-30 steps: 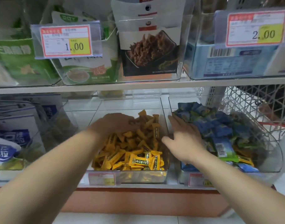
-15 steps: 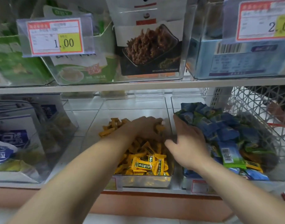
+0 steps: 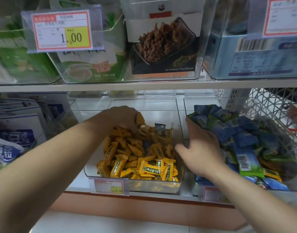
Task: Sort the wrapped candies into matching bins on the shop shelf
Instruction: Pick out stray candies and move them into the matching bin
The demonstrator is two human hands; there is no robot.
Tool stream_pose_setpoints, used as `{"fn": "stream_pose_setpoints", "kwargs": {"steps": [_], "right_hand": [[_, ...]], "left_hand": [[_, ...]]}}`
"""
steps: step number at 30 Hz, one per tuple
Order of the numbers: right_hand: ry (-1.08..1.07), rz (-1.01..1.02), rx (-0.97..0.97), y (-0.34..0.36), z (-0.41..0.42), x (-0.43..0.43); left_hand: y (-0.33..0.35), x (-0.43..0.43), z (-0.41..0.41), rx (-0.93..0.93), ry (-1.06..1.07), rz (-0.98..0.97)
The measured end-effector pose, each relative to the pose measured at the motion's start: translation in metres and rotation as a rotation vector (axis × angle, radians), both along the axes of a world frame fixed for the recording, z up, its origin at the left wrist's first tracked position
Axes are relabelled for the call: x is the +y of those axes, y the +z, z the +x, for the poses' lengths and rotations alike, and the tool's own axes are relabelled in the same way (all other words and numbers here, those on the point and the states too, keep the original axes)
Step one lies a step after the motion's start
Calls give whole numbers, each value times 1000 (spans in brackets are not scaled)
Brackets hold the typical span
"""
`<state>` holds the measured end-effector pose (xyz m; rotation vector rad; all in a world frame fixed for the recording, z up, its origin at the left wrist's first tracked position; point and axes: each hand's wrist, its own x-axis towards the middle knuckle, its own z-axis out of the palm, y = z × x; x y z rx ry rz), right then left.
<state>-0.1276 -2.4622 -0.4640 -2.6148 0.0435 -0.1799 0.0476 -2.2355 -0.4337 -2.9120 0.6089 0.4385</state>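
- The left grip (image 3: 122, 118) curls round a handful of yellow candies (image 3: 139, 118), above the back of the clear middle bin (image 3: 161, 108).
- The yellow candy pile (image 3: 137, 158) fills that bin, and a blue-wrapped candy (image 3: 160, 129) lies on it towards the back.
- The right grip (image 3: 200, 152), fingers spread loosely, rests over that bin's right wall, touching the blue candies (image 3: 242, 135) beside it.

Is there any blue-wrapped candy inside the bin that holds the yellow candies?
Yes, one blue-wrapped candy lies on top of the yellow candies near the back of that bin.
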Motion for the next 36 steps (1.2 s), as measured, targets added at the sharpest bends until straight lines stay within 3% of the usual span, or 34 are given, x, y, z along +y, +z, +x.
{"fn": "stream_pose_setpoints", "kwargs": {"steps": [5,11,16,20,26,29,31,34,36], "right_hand": [[-7,10,-7,0,-1,1],[-12,14,-27,-3,-1,0],[-4,20,-32,-4,0,-1],[-4,22,-23,-1,0,0],[13,3,-61,11,-5,0],[59,-21,-179,21,-8,2],[124,214,-186,27,-8,2],[121,332,-230,34,-6,-11],[17,284,-316,35,-7,-31]], "left_hand": [[-10,-38,1,-31,-114,298],[-37,-86,11,28,-140,-341],[-77,-84,10,-45,-79,-260],[-61,-74,4,-64,-64,-351],[-1,-39,-44,-217,15,-916],[17,-36,-81,-47,19,-1195],[22,-42,-98,47,11,-1313],[22,-52,-104,138,44,-1338],[16,-52,-100,44,85,-1169]]}}
